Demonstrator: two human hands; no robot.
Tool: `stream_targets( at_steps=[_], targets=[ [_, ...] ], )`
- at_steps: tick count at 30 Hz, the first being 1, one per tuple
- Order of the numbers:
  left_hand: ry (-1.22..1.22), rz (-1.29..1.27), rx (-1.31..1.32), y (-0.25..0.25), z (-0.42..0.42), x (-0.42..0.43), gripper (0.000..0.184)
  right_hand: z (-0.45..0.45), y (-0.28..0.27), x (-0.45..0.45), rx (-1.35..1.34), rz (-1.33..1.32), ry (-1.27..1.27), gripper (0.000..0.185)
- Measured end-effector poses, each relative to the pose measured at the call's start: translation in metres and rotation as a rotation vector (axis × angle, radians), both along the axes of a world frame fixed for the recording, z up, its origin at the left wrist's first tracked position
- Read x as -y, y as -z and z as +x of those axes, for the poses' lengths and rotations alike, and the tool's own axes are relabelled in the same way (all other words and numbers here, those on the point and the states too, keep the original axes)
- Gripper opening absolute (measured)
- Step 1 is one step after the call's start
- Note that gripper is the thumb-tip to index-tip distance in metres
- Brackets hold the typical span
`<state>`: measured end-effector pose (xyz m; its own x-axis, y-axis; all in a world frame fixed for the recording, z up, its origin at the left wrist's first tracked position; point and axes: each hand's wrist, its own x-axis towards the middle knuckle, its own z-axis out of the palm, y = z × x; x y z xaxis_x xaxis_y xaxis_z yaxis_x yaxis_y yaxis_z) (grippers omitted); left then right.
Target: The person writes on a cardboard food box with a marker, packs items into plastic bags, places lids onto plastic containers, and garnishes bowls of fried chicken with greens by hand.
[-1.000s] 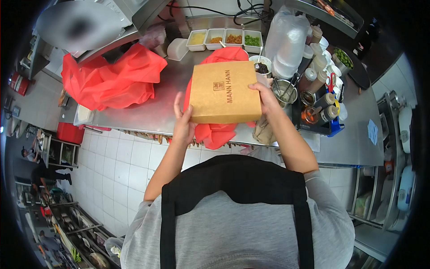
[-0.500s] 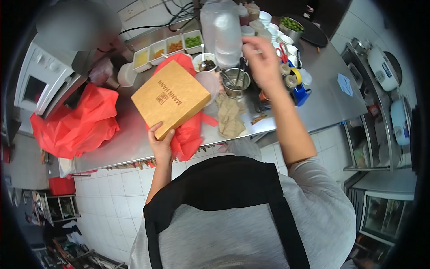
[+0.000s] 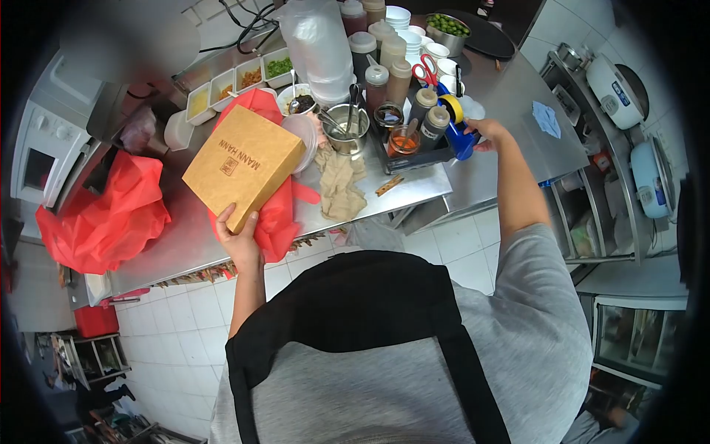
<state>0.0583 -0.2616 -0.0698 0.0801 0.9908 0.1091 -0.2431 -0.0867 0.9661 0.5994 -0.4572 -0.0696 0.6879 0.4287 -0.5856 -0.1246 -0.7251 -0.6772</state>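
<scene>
A brown cardboard box (image 3: 244, 164) printed MANN HANN is tilted above a red plastic bag (image 3: 277, 222). Its near corner is in the grip of my left hand (image 3: 239, 238), thumb on one side and fingers on the other. Over on the right, my right hand (image 3: 489, 135) has its fingers closed on the end of a blue tape dispenser (image 3: 464, 140), which carries a yellow tape roll (image 3: 450, 109). Beside the dispenser is a black tray (image 3: 418, 160) of sauce bottles and jars. Red-handled scissors (image 3: 424, 70) stand behind it.
A metal pot (image 3: 346, 132) with utensils and a crumpled beige cloth (image 3: 340, 181) lie between my hands. Topping containers (image 3: 250, 74) line the back, near stacked plastic lids or bowls in a clear bag (image 3: 318, 55). Another red bag (image 3: 111, 214) sits left, by a white microwave (image 3: 48, 155).
My right hand has come down and right from above the bottles to the tape dispenser. The view has shifted right. My left hand keeps hold of the box.
</scene>
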Motion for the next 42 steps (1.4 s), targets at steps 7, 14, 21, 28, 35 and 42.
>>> stream_targets(
  at_steps=[7, 14, 21, 28, 35, 42],
  targets=[
    [-0.064, 0.070, -0.034, 0.003, 0.010, 0.007, 0.044, 0.003, 0.003, 0.047, -0.311, 0.636, 0.045, 0.022],
    [-0.073, 0.078, 0.002, 0.002, 0.017, 0.010, 0.043, -0.006, 0.021, 0.071, -0.389, 0.759, 0.018, 0.031],
    [-0.088, 0.073, -0.022, 0.001, 0.020, 0.009, 0.042, 0.001, 0.049, 0.070, -0.225, 0.590, 0.004, 0.030],
    [-0.049, 0.024, 0.111, -0.015, 0.021, 0.005, 0.043, 0.019, 0.121, 0.089, 0.622, 0.166, -0.278, 0.019],
    [-0.029, -0.013, 0.132, -0.023, 0.016, 0.000, 0.043, -0.147, -0.037, 0.033, 0.462, 0.928, -0.015, 0.024],
    [0.018, -0.016, 0.149, -0.030, 0.011, -0.001, 0.043, -0.333, -0.018, -0.142, -0.120, 0.944, -0.693, 0.027]
  ],
)
